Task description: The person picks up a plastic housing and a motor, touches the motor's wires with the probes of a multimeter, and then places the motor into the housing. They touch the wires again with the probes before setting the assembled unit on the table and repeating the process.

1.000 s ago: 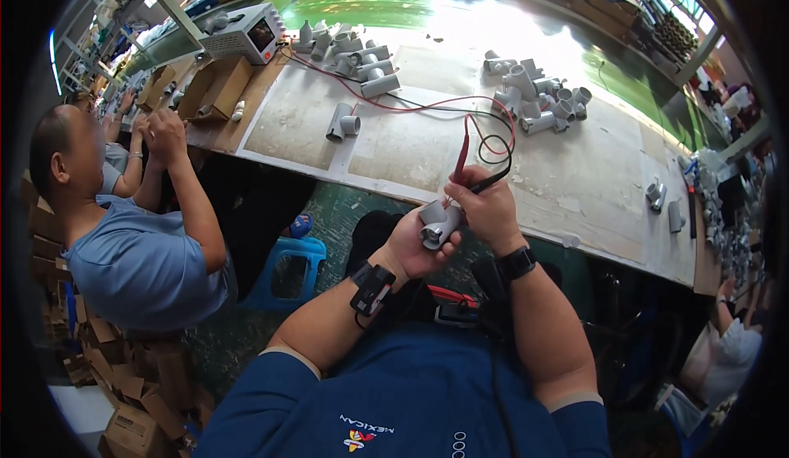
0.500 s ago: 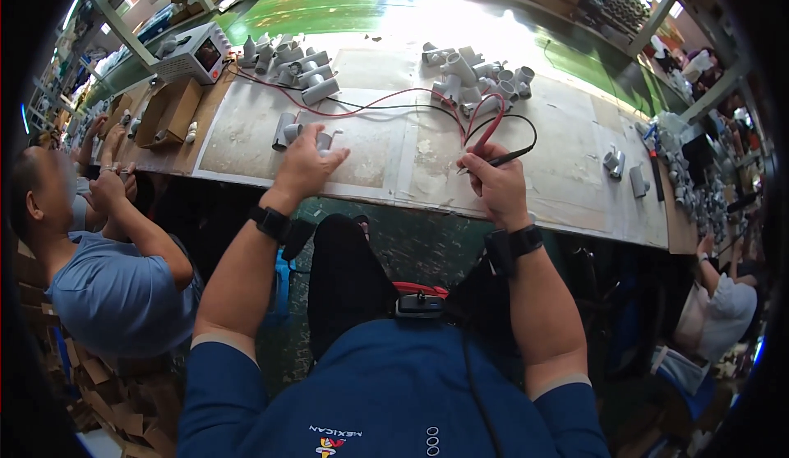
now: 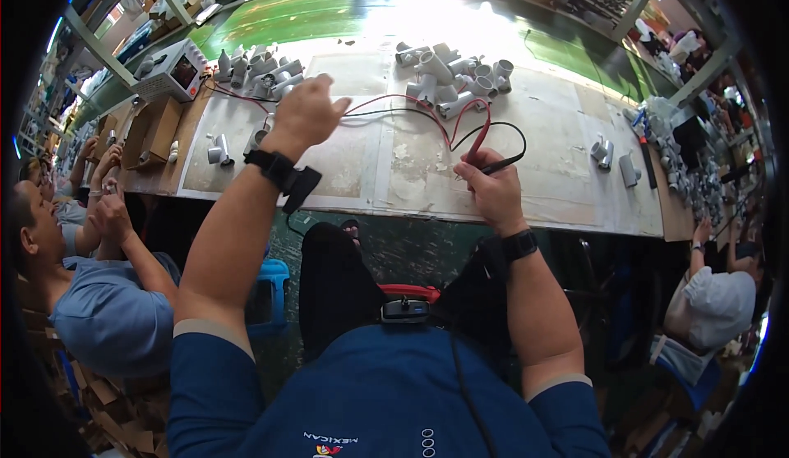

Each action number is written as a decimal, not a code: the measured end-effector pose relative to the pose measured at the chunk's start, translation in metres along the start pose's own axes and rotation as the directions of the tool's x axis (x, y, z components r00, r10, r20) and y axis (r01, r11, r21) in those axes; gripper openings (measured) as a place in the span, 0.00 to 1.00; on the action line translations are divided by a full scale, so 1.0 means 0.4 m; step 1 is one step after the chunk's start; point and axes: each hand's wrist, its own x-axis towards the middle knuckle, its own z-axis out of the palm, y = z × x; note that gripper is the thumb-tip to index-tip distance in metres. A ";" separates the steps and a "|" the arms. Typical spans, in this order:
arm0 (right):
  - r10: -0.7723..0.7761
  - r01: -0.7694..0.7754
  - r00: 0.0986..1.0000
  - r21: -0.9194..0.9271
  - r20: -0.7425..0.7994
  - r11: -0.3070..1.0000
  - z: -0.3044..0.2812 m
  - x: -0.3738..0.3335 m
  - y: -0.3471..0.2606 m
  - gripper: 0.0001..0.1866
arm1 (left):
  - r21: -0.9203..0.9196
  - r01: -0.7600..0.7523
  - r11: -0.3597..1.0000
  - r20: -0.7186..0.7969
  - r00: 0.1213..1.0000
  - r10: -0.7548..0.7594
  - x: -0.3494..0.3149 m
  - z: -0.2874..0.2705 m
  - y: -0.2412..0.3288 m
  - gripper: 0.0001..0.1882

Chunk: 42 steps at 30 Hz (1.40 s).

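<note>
R hand [image 3: 493, 188] fingers are closed round two test probes [image 3: 486, 156], one red, one black, held together near the front edge of the workbench [image 3: 567, 154]. Red and black leads [image 3: 411, 106] are seen looping from the probes across the bench top toward the meter box [image 3: 174, 70] at far L. A black watch is worn on the R wrist.

L hand [image 3: 306, 115] is raised over the bench w/ fingers curled loosely; whether anything is gripped can't be told, since only the back of the hand is shown. It is placed just beside the L cluster of grey pipe fittings [image 3: 259, 70], which lies next to the meter box. A black wrist strap [image 3: 283, 174] is worn on the L wrist.

Two single grey fittings [image 3: 220, 149] are seen on the bench below and L of the L hand, near its front edge. A 2nd, bigger pile of grey fittings [image 3: 448, 76] is set at bench centre, beyond the probes. A few more fittings [image 3: 612, 158] lie apart at the R side.

A cardboard box [image 3: 156, 129] sits at the L end of the bench. A co-worker in a light blue shirt [image 3: 111, 310] is seated at L, hands raised together. Another person in white [image 3: 711, 302] is at lower R.
</note>
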 end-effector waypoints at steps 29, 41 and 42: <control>-0.032 0.032 0.999 -0.144 0.001 0.989 -0.001 -0.011 -0.004 0.07 | -0.867 0.257 0.426 0.227 0.966 -0.121 -0.129 0.000 0.157 0.23; 0.053 -0.094 0.983 0.234 0.178 0.968 0.152 -0.024 -0.031 0.07 | -0.824 0.400 0.402 0.437 0.899 0.001 -0.431 0.064 0.160 0.23; 0.058 -0.100 0.982 0.233 0.182 0.967 0.162 -0.024 -0.034 0.07 | -0.818 0.430 0.381 0.466 0.885 0.003 -0.432 0.062 0.158 0.23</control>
